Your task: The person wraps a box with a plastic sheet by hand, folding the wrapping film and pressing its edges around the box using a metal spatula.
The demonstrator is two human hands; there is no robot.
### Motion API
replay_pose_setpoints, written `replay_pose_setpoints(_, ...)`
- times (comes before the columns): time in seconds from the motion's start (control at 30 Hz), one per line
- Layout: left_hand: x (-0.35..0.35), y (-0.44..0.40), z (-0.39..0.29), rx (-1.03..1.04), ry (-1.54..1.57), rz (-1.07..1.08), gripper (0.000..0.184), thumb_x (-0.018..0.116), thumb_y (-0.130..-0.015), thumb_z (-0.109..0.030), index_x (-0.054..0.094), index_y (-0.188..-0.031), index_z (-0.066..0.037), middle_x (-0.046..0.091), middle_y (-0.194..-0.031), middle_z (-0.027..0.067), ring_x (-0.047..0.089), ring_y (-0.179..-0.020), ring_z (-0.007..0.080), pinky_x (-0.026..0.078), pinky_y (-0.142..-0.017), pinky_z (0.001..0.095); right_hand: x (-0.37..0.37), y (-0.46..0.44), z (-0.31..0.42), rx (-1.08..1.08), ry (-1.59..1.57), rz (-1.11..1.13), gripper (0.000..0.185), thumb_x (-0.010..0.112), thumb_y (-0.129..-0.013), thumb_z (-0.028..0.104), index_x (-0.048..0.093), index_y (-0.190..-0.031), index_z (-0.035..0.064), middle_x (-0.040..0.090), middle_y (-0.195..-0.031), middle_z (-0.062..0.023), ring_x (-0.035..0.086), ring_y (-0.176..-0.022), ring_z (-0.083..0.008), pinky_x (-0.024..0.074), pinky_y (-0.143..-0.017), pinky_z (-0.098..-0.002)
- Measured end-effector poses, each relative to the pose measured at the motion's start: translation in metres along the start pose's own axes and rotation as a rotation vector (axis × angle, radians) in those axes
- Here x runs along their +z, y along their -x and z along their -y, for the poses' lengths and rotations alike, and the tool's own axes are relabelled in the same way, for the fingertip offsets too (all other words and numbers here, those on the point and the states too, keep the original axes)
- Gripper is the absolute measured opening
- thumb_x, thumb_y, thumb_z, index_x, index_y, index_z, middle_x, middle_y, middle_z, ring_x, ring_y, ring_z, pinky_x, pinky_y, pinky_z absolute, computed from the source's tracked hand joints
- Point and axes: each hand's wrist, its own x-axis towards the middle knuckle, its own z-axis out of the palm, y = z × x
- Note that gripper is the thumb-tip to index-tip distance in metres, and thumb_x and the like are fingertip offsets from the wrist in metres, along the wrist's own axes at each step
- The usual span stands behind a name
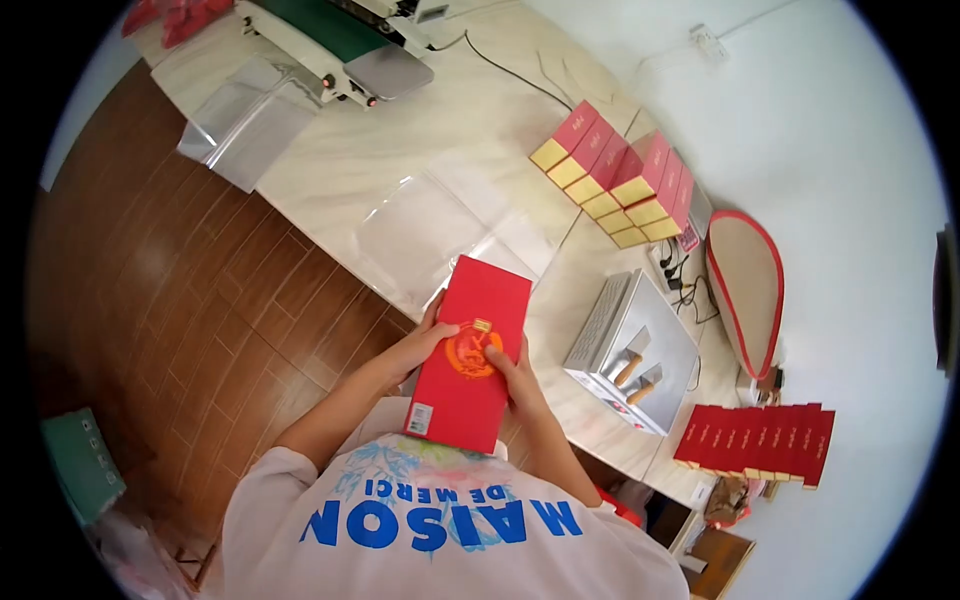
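A long red box (462,400) with a round orange emblem, a small gold mark and a white label is held in front of the white shirt, over the table's front edge. My left hand (428,342) grips its left side, thumb on the top face. On the right side, my right hand (512,372) holds the box too, with its thumb at the emblem. The other fingers of both hands are mostly hidden by the box. Clear plastic bags (425,235) lie flat on the marble-patterned table (480,130) just beyond the box.
Red-and-gold boxes (610,180) are stacked at the back right. A silver box with pictured trowels (645,350) lies nearer, with a row of red boxes (755,440) beyond. More plastic (250,125) overhangs the left edge, near a machine (320,50). Cables run along the wall.
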Motion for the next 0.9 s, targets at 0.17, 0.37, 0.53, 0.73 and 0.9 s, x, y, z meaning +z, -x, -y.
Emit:
replay_pose_setpoints(0.17,-0.058,-0.111,0.038,0.111,-0.622,0.100,0.052,0.046,-0.102,-0.044,0.051,-0.136,-0.004,0.054,-0.134,0.0185,0.046,-0.131,0.0282,0.035,-0.109,0.0381,-0.037,-0.029,0.010,0.084,-0.243,-0.207,0.074,0.063,-0.094,0.025,0.020,-0.154,0.0141,0.051,-0.137,-0.0158,0.055,-0.121,-0.0245,0.0504,-0.097,-0.0359)
replay_pose_setpoints(0.37,-0.151,-0.165,-0.012,0.398,-1.859,-0.105,0.076,0.071,-0.082,-0.038,0.041,-0.144,-0.006,0.034,-0.153,0.0187,0.029,-0.143,0.0340,0.023,-0.116,0.0534,-0.075,-0.038,0.011,0.081,-0.272,-0.421,0.078,0.062,-0.094,0.027,0.016,-0.156,0.0147,0.055,-0.131,-0.0162,0.058,-0.116,-0.0244,0.0487,-0.098,-0.0370)
replay_pose_setpoints(0.53,-0.207,-0.166,0.022,0.355,-1.953,-0.001,0.091,0.074,-0.078,-0.040,0.030,-0.151,-0.008,0.028,-0.156,0.0191,0.029,-0.142,0.0364,0.025,-0.115,0.0525,-0.086,-0.036,0.005,0.054,-0.246,-0.584,0.083,0.064,-0.092,0.031,0.014,-0.156,0.0132,0.057,-0.126,-0.0165,0.060,-0.112,-0.0230,0.0486,-0.096,-0.0358)
replay_pose_setpoints(0.73,-0.191,-0.135,0.036,0.207,-1.874,0.041,0.095,0.074,-0.078,-0.041,0.025,-0.153,-0.009,0.026,-0.156,0.0198,0.032,-0.139,0.0371,0.026,-0.115,0.0512,-0.059,-0.041,0.013,0.045,-0.200,-0.727,0.077,0.063,-0.093,0.028,0.020,-0.155,0.0128,0.049,-0.138,-0.0173,0.056,-0.119,-0.0230,0.0478,-0.098,-0.0330)
replay_pose_setpoints(0.9,-0.214,-0.155,0.009,0.489,-1.848,0.072,0.097,0.074,-0.077,-0.041,0.025,-0.153,-0.007,0.026,-0.156,0.0187,0.030,-0.140,0.0371,0.024,-0.115,0.0522,-0.016,-0.065,-0.008,-0.303,0.267,-0.927,0.083,0.068,-0.089,0.023,0.020,-0.156,0.0138,0.050,-0.127,-0.0171,0.057,-0.109,-0.0239,0.0495,-0.091,-0.0354)
